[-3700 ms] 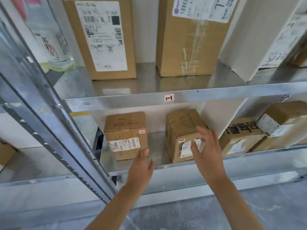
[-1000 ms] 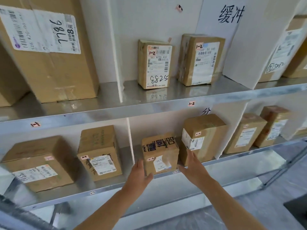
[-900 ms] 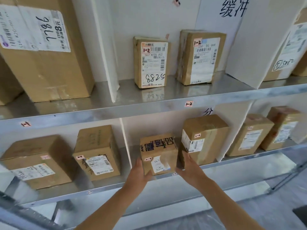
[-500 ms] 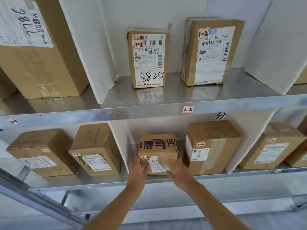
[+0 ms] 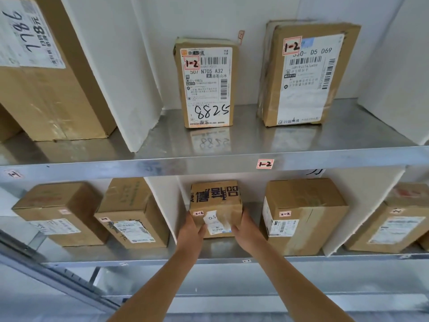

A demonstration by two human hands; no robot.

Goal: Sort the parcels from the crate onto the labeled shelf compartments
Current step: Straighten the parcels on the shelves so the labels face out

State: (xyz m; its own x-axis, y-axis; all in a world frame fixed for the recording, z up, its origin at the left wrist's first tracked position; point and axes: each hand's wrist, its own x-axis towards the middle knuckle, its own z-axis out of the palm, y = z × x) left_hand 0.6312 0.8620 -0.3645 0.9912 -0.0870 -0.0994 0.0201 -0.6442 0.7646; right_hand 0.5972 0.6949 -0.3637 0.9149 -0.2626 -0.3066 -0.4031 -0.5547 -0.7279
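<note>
Our left hand [image 5: 190, 231] and right hand [image 5: 246, 231] had just closed on the parcel [image 5: 216, 203] sides and we pushed it deeper on the shelf [image 5: 232, 260], so it seemed nearly sorted.

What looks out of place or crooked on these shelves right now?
Only one oddity: the small box, gripped between the left hand and right hand on the lower shelf, has its bold black print upside down. Nothing looks spilled or toppled.
</note>
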